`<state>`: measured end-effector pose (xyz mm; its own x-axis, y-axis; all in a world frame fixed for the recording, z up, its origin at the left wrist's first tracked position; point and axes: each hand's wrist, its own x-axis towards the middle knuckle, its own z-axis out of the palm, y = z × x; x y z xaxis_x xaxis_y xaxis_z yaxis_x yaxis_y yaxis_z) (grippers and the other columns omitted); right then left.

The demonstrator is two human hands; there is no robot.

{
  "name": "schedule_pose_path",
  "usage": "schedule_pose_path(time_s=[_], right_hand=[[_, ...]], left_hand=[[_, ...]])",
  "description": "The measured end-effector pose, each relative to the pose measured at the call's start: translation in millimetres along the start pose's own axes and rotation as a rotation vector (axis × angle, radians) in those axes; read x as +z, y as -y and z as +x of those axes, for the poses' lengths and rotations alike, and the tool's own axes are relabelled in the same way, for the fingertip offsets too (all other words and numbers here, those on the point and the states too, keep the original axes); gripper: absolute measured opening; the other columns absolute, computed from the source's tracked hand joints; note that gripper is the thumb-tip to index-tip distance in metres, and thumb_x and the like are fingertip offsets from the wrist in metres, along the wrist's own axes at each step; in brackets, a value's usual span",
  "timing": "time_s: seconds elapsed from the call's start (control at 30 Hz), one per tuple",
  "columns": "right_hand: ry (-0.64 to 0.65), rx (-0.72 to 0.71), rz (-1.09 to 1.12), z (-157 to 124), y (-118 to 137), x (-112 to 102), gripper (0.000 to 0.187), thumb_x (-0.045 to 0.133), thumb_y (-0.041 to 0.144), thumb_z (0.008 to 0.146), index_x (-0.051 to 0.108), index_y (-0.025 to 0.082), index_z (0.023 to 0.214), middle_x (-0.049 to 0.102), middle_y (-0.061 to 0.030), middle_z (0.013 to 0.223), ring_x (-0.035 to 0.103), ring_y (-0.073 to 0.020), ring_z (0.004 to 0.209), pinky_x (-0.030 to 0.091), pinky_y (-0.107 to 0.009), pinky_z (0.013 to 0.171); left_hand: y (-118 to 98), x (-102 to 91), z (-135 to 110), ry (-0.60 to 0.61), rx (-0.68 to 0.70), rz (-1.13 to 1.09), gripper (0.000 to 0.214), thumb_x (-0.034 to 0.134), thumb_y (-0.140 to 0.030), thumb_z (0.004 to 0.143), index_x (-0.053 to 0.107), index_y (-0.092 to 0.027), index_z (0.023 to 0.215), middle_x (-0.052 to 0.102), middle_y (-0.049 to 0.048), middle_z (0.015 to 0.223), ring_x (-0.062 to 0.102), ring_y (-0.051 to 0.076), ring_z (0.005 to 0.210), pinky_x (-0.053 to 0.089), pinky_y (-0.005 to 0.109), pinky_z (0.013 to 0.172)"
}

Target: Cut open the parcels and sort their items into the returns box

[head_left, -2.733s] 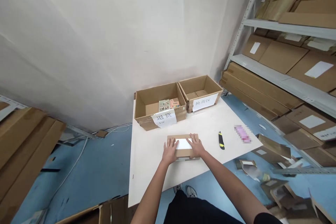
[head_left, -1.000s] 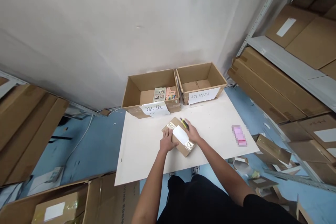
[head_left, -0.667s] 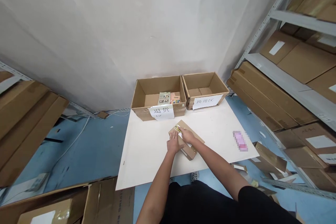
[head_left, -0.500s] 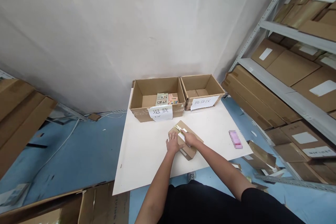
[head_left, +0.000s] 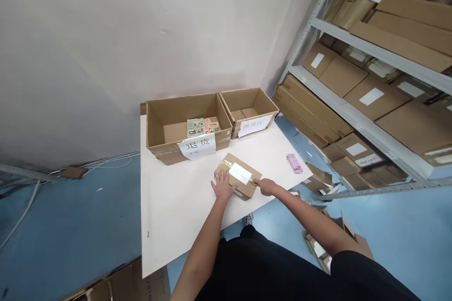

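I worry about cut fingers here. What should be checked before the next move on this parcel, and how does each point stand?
1. The parcel lies flat on the white table: ok.
2. The left hand presses on the parcel's near-left end: ok.
3. The left hand is apart from the right hand, which is at the parcel's right end: ok.
4. What the right hand's grip holds: cannot tell, too small.
5. The tape seam cut right through: cannot tell.
6. The pink item lies apart from the parcel: ok.
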<state>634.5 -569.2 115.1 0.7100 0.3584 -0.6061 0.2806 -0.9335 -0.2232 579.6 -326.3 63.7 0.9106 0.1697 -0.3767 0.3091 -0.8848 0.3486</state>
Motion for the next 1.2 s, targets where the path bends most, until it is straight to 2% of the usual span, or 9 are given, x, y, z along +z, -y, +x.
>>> schedule_pose_path(time_s=[0.23,0.37,0.47,0.6,0.77,0.87,0.97,1.1,1.2], right_hand=[[0.094,0.070,0.010,-41,-44,-1,0.063,0.067,0.011,0.071,0.070,0.035,0.129,0.075,-0.0089,0.103,0.071,-0.0328,0.095,0.049,-0.037,0.075],[-0.216,0.148,0.150,-44,-60,8,0.061,0.055,0.023,0.092,0.048,0.032,0.152,0.073,-0.0098,0.119,0.070,-0.0304,0.106,0.048,-0.036,0.084],[-0.403,0.289,0.322,-22,-55,20,0.074,0.047,0.046,0.101,0.019,0.022,0.165,0.068,-0.0156,0.132,0.067,-0.0316,0.116,0.048,-0.037,0.090],[-0.390,0.363,0.414,29,-35,23,0.100,0.054,0.063,0.095,0.002,0.016,0.166,0.064,-0.0203,0.134,0.067,-0.0333,0.117,0.049,-0.038,0.090],[-0.399,0.321,0.392,89,-24,-19,0.101,0.063,0.056,0.092,0.004,0.022,0.167,0.063,-0.0177,0.137,0.065,-0.0308,0.119,0.049,-0.035,0.092],[-0.383,0.231,0.431,112,-29,-50,0.099,0.068,0.052,0.090,0.012,0.023,0.166,0.065,-0.0155,0.133,0.066,-0.0292,0.117,0.049,-0.033,0.091],[-0.408,0.104,0.501,120,-43,-67,0.082,0.056,0.045,0.098,0.015,0.024,0.166,0.069,-0.0117,0.130,0.068,-0.0259,0.113,0.050,-0.031,0.092],[-0.418,0.058,0.541,103,-78,-65,0.062,0.032,0.028,0.105,0.018,0.025,0.165,0.074,-0.0066,0.117,0.071,-0.0213,0.099,0.052,-0.030,0.088],[-0.295,-0.018,0.525,82,-100,-56,0.059,0.035,0.024,0.104,0.028,0.028,0.161,0.075,-0.0022,0.100,0.071,-0.0178,0.079,0.052,-0.026,0.079]], left_hand=[[-13,3.0,5,0.023,0.059,0.031,0.097,0.051,-0.074,0.086,0.014,-0.032,0.167,0.002,0.0020,0.176,-0.009,0.036,0.160,0.016,0.070,0.122],[-21,7.6,9,-0.011,0.042,0.041,0.097,0.048,-0.075,0.087,0.016,-0.029,0.167,0.003,0.0041,0.176,-0.009,0.038,0.160,0.020,0.067,0.122],[-28,13.8,8,-0.053,0.006,0.084,0.096,0.043,-0.076,0.089,0.015,-0.027,0.167,0.006,0.0061,0.176,-0.006,0.037,0.160,0.022,0.065,0.122],[-42,21.8,0,-0.114,-0.084,0.133,0.090,0.037,-0.072,0.094,0.017,-0.023,0.167,0.012,0.0113,0.175,0.003,0.040,0.160,0.025,0.062,0.120],[-66,34.2,-25,-0.177,-0.191,0.161,0.083,0.036,-0.066,0.097,0.030,-0.016,0.164,0.027,0.0210,0.169,0.022,0.048,0.151,0.031,0.061,0.113],[-81,38.7,-37,-0.207,-0.182,0.167,0.075,0.035,-0.061,0.099,0.042,-0.015,0.157,0.047,0.0239,0.155,0.039,0.045,0.139,0.035,0.059,0.108],[-91,32.4,-32,-0.234,-0.144,0.156,0.063,0.038,-0.056,0.100,0.056,-0.017,0.147,0.059,0.0208,0.141,0.043,0.041,0.136,0.037,0.056,0.108],[-97,17.8,0,-0.135,-0.018,0.129,0.065,0.048,-0.052,0.098,0.044,-0.024,0.156,0.039,0.0120,0.165,0.021,0.039,0.155,0.032,0.052,0.118],[-98,16.2,20,0.016,0.018,0.151,0.072,0.043,-0.056,0.099,0.028,-0.029,0.164,0.018,0.0060,0.175,0.007,0.040,0.159,0.020,0.057,0.124]])
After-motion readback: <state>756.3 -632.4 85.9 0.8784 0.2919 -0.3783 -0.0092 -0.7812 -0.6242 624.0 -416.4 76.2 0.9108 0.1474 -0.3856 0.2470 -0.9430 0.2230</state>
